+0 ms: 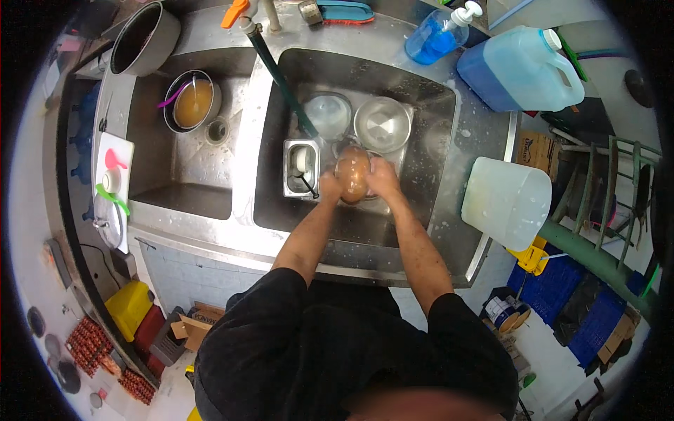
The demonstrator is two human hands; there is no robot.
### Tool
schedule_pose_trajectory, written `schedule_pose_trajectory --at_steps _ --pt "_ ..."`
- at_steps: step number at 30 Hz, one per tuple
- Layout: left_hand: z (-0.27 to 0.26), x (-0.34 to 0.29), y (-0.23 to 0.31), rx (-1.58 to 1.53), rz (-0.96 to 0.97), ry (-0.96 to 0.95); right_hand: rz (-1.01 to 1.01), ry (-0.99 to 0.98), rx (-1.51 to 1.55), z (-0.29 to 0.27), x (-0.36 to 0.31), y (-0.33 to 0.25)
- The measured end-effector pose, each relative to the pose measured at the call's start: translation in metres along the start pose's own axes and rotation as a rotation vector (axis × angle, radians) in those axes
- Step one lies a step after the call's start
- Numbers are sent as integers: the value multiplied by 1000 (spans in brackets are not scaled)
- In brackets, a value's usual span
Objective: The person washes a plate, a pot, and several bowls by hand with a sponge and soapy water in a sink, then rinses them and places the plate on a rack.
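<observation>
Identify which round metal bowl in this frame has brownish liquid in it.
The bowl in the left sink basin, filled with brownish liquid. The steel bowl in the right basin, beyond both hands, looks empty and shiny.

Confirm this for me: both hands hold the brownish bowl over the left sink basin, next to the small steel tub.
Not quite. The left hand and right hand hold the brownish bowl over the right sink basin, not the left one. The small steel tub does sit beside it. The head view shows this.
</observation>
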State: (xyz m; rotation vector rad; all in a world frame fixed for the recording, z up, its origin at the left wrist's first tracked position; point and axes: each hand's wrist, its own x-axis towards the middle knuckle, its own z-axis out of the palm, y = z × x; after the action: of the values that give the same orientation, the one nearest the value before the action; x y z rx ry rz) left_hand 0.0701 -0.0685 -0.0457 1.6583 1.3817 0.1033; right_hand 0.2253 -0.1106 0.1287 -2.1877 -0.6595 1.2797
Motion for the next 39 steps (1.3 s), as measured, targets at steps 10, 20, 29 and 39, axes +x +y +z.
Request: schedule_pose_trajectory --at_steps 10,20,29,39 --pt "-74 8 32 -1235 -732 -615 1 151 688 -14 49 -8" --pt "-115 -1 72 -456 -374 -874 -373 -143 -885 84 64 245" --pt "-83 -14 46 19 -489 -953 -200 -238 -690 3 32 121" --pt "32 29 -70 858 242 -599 -336 -403 -584 -19 49 105"
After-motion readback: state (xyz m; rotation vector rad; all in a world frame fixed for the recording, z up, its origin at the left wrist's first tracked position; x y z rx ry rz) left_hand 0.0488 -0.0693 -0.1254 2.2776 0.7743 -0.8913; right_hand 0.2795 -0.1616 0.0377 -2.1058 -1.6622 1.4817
